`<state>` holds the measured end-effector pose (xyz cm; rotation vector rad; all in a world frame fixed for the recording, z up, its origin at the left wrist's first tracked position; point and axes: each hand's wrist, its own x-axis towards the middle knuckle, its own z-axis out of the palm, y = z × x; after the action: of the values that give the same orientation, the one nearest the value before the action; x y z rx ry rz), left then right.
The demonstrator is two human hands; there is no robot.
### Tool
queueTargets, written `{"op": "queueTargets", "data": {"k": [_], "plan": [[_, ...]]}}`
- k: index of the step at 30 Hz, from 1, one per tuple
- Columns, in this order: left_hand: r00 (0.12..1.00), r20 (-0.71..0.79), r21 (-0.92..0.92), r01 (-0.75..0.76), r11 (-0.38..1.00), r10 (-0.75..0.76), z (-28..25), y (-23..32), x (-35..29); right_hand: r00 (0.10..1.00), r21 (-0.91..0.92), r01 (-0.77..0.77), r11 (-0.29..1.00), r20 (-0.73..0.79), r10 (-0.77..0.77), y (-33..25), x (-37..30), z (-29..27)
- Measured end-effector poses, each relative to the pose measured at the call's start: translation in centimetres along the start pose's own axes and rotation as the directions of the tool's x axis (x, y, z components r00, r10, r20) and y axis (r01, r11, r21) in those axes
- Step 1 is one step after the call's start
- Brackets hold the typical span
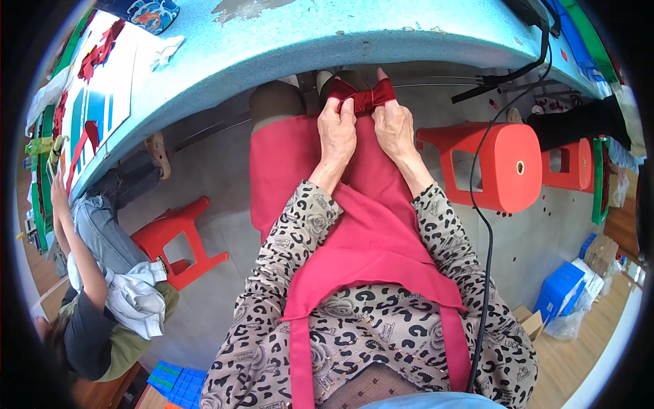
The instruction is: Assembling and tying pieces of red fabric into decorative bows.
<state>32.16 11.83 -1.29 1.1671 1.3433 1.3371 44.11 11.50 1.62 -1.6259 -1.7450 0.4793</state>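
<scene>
Between my two hands I hold a dark red velvet bow (364, 100), just past the table's near edge and over my lap. My left hand (336, 129) pinches the bow's left loop with thumb and fingers. On the other side, my right hand (394, 126) grips the right loop, one fingertip showing above it. The bow's knot sits in the middle between the hands. A pink-red apron (368, 225) covers my lap below.
The light blue table (293, 41) curves across the top. Red stools stand at right (514, 167) and left (180, 238). A black cable (487, 252) hangs down on the right. At the left, a co-worker's arm (82, 252) reaches to the table, near red ribbon (82, 146).
</scene>
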Motion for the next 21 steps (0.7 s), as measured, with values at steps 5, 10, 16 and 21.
{"op": "queueTargets", "data": {"k": [5, 10, 16, 21], "plan": [[0.974, 0.150, -0.409, 0.216, 0.886, -0.168, -1.6, 1.1, 0.3, 0.997, 0.163, -0.074, 0.984, 0.015, 0.073, -0.2, -0.1, 0.8], [0.902, 0.372, -0.848, 0.426, 0.316, -0.217, -2.3, 2.8, -0.7, 0.988, 0.634, -0.142, 0.761, 0.041, 0.149, 0.1, -0.7, 2.1], [0.925, 0.280, -0.622, 0.378, 0.686, -0.256, -2.9, 2.3, -0.9, 0.997, 0.224, -0.071, 0.972, -0.026, 0.079, -1.7, -1.6, 0.5], [0.959, 0.153, 0.373, -0.279, 0.885, 0.238, -2.9, 2.2, -1.2, 0.986, -0.250, 0.120, 0.961, -0.080, -0.144, -1.0, -1.8, 0.6]]}}
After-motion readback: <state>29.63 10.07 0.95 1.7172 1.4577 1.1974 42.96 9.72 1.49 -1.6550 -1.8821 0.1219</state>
